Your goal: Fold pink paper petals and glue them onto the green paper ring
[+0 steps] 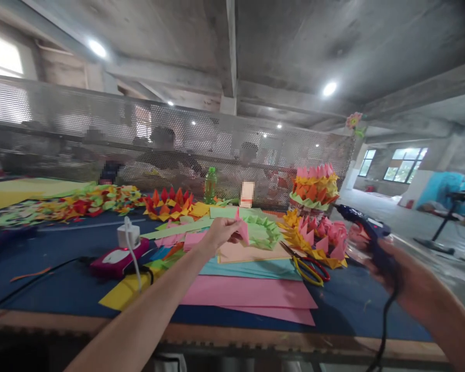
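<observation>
Between the fingers of my left hand (222, 231) is a folded pink paper petal (243, 231), its tip pointing up. Just beyond it, a ring of pale green folded paper points (269, 232) lies on stacked paper. On the right, my right hand (366, 248) is wrapped round a dark glue gun (364, 219), its nozzle pointing left and its cord hanging down. Close to the gun are rows of pink and yellow paper points (318, 237). A tiered paper flower piece (315, 187) in pink, yellow, orange and green stands behind them.
Scissors (312, 271) with yellow and red handles lie beside pink paper sheets (251, 293). Left of my forearm sits a magenta power strip (118, 258) with a white plug and cords. A green bottle (210, 186) stands before a perforated metal screen (201, 137). Paper scraps (81, 204) cover the back left.
</observation>
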Available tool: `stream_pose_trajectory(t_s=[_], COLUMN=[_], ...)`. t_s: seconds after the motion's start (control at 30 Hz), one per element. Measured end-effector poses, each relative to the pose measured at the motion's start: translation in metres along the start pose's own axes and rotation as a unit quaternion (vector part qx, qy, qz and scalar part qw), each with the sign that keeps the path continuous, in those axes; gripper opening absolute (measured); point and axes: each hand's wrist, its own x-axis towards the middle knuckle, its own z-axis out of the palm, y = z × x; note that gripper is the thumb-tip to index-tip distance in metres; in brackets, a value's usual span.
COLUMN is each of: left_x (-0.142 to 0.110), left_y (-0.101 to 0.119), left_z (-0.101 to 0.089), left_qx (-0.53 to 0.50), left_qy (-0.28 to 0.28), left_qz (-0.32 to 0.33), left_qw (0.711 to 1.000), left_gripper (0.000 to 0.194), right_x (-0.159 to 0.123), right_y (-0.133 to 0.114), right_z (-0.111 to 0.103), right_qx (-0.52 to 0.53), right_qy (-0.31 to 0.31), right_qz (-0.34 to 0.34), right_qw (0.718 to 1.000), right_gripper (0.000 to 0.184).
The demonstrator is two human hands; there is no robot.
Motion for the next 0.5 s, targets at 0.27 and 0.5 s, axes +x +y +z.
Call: stream_pose_trajectory(t_s=[0.27,0.5], left_x=[0.005,0.01], left_y=[-0.002,-0.003], left_z=[-0.011,-0.027], left_qx=[-0.029,-0.062], left_qy=[-0.016,-0.053], left_qz=[0.045,0.092], left_qw=[0.998,0.992], left_gripper=[0.031,0.031], right_x=[0.001,0.018], right_y=[-0.017,-0.015], right_z=[0.018,0.077], right_qx=[0.189,0.268], right_qy=[-0.081,-0.135], right_qz=[0.091,0.104], right_qw=[0.974,0.948], right_gripper=[0.036,0.041])
